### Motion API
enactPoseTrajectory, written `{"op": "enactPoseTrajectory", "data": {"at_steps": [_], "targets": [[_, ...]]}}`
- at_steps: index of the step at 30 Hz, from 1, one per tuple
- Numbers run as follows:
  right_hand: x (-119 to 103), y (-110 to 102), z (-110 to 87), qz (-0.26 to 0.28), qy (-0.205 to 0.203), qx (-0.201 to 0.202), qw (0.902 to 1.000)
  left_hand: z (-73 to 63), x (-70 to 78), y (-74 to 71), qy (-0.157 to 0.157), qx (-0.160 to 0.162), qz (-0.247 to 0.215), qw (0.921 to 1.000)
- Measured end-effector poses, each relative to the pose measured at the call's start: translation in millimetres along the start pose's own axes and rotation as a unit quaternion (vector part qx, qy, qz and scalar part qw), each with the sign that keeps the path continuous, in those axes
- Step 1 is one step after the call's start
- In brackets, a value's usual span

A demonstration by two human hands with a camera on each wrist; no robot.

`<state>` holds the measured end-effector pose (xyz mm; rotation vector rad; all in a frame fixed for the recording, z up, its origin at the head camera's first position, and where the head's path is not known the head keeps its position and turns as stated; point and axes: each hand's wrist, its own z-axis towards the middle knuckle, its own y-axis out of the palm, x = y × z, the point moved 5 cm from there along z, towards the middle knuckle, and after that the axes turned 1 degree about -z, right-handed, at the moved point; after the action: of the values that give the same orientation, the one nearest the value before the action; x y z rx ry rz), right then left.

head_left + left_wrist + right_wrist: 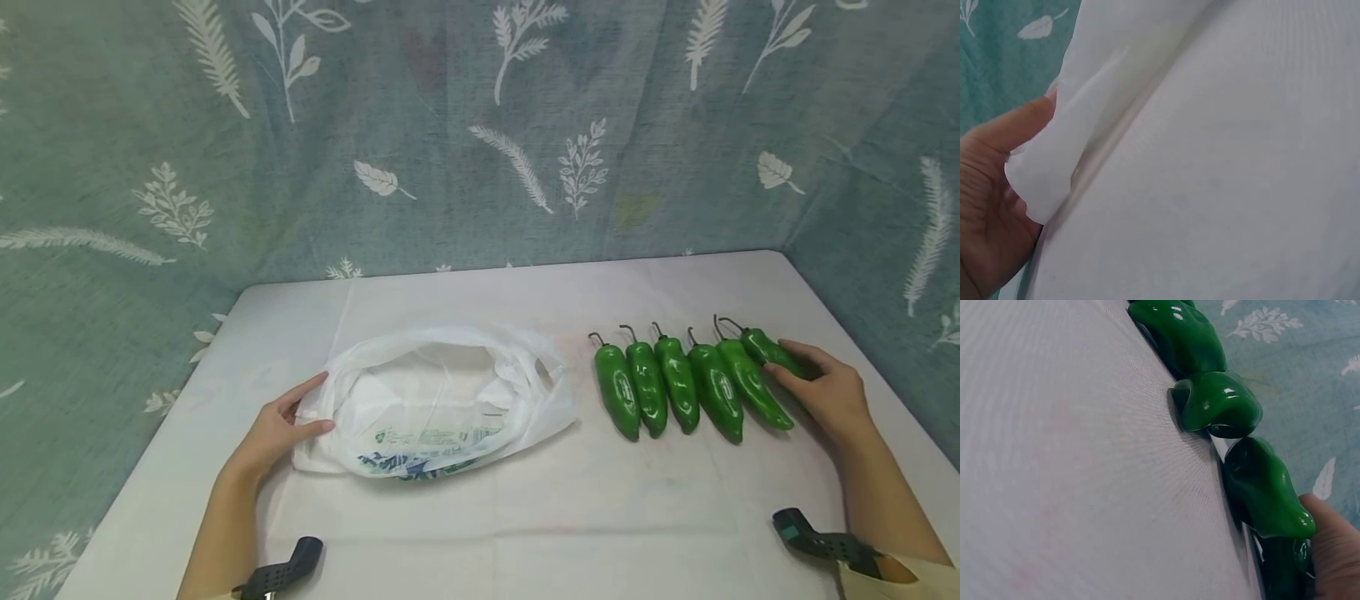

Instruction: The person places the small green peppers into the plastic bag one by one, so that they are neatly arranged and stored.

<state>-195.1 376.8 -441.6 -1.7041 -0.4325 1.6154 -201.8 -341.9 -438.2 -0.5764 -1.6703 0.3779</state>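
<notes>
Pepper (771,350) is pinched by the right hand (836,396), stem slanting far-left; leftward, past the other peppers (678,379), the bag (538,412) is gripped by the left hand (279,427).

A white worktop (600,533) has rounded far corners, faint straight creases and a few pale pinkish marks. Blue-green fabric (450,212) hangs behind it and along both sides, printed in white with feathery fronds (517,162), leafy sprigs (585,167) and single leaves (381,178). A dull yellowish patch (636,208) shows on the rear part.
</notes>
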Motion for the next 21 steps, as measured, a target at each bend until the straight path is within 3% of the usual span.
{"op": "enactPoseTrajectory", "data": {"at_steps": [11,21], "targets": [[-10,-8,-2.1,-0.027,-0.012,0.019,0.9994,-2.0,-1.0,2.7,0.007,0.008,0.008,0.9999],[-16,-13,-5.3,0.051,-0.035,0.017,0.9979,-2.2,-3.3,2.1,0.013,0.009,0.017,0.9997]]}}
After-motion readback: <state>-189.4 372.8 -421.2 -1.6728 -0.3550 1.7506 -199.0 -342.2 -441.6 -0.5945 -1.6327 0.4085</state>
